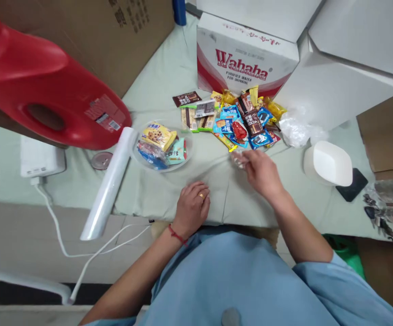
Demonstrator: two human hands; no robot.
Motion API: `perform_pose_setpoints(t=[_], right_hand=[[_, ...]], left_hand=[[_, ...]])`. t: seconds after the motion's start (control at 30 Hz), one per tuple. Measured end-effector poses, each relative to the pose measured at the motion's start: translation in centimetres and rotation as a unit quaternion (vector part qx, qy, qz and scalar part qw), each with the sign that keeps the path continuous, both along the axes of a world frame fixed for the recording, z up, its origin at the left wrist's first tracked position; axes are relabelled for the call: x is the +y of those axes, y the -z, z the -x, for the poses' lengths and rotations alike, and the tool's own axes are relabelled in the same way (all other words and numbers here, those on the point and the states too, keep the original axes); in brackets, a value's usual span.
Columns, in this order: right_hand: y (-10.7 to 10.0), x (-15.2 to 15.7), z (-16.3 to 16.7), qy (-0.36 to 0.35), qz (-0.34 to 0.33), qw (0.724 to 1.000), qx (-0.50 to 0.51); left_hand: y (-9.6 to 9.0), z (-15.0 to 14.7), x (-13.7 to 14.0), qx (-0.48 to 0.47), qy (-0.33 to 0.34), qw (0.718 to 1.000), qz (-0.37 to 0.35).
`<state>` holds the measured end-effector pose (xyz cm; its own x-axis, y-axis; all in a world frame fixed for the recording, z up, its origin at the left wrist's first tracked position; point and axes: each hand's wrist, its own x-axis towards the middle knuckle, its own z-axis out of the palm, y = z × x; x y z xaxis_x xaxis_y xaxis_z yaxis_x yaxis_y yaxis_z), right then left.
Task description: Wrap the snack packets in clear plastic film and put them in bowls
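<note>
My right hand (262, 174) is closed in a pinch on a small clear-wrapped snack (239, 159), just in front of a pile of packaged snacks (232, 122). What is inside the wrapper is too small to make out. My left hand (192, 206), with a ring and a red wrist string, rests on the cloth near the table's front edge, fingers loosely bent and holding nothing. Up and left of it sits a clear round bowl (187, 158). In the bowl lie a yellow cookie packet (158, 135), a mint-green packet (177, 151) and a blue packet (153, 158).
A Wahaha carton (247, 59) stands behind the pile. To the right are crumpled clear plastic (296, 129), a white square bowl (332, 164) and keys (379, 219). A large red jug (63, 86), a white roll (110, 185) and a corded white power bank (42, 156) occupy the left.
</note>
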<state>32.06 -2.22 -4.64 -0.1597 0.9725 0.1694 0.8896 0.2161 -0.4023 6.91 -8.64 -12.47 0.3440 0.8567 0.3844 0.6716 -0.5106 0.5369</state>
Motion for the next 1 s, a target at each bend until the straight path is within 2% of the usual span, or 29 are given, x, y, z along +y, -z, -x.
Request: perform_pose_setpoints(t=[0.1, 0.2, 0.27, 0.33, 0.43, 0.5, 0.57, 0.67, 0.77, 0.83, 0.9, 0.93, 1.0], right_hand=[[-3.2, 3.9, -0.1, -0.099, -0.046, 0.983, 0.146], [-5.3, 8.2, 3.6, -0.247, -0.076, 0.948, 0.186], [-5.9, 10.6, 7.4, -0.34, -0.084, 0.924, 0.155], [-6.0, 12.3, 11.4, -0.411, -0.074, 0.905, 0.077], [-5.7, 13.3, 16.1, -0.477, 0.001, 0.873, -0.096], [-5.3, 13.0, 18.2, -0.477, 0.052, 0.859, -0.179], [-4.8, 12.3, 19.3, -0.455, 0.045, 0.868, -0.194], [-3.7, 11.3, 19.9, -0.402, -0.035, 0.901, -0.158], [-2.7, 10.5, 18.7, -0.378, -0.128, 0.908, -0.126], [-2.5, 10.0, 15.9, -0.369, -0.186, 0.907, -0.081], [-2.7, 9.7, 11.0, -0.314, -0.214, 0.925, -0.018], [-2.9, 9.5, 7.8, -0.259, -0.21, 0.943, 0.012], [-3.1, 9.3, 0.3, -0.103, -0.197, 0.974, 0.037]], left_hand=[[0.5, -0.2, -0.1, 0.025, 0.01, 1.0, -0.005], [0.4, -0.3, -0.3, 0.06, 0.017, 0.998, -0.018], [0.3, -0.3, -0.5, 0.071, 0.02, 0.997, -0.026], [0.3, -0.2, -0.5, 0.075, 0.023, 0.996, -0.034], [0.6, -0.1, -0.5, 0.083, 0.018, 0.996, -0.04], [0.7, -0.1, -0.5, 0.085, 0.016, 0.996, -0.037], [0.8, -0.1, -0.5, 0.081, 0.018, 0.996, -0.036], [0.6, -0.1, -0.5, 0.077, 0.022, 0.996, -0.04], [0.3, -0.1, -0.4, 0.081, 0.026, 0.995, -0.048], [0.3, 0.0, -0.3, 0.083, 0.027, 0.995, -0.052], [0.2, 0.0, -0.3, 0.083, 0.026, 0.995, -0.055], [0.2, 0.0, -0.3, 0.085, 0.024, 0.995, -0.056], [0.2, -0.1, -0.3, 0.088, 0.02, 0.994, -0.061]])
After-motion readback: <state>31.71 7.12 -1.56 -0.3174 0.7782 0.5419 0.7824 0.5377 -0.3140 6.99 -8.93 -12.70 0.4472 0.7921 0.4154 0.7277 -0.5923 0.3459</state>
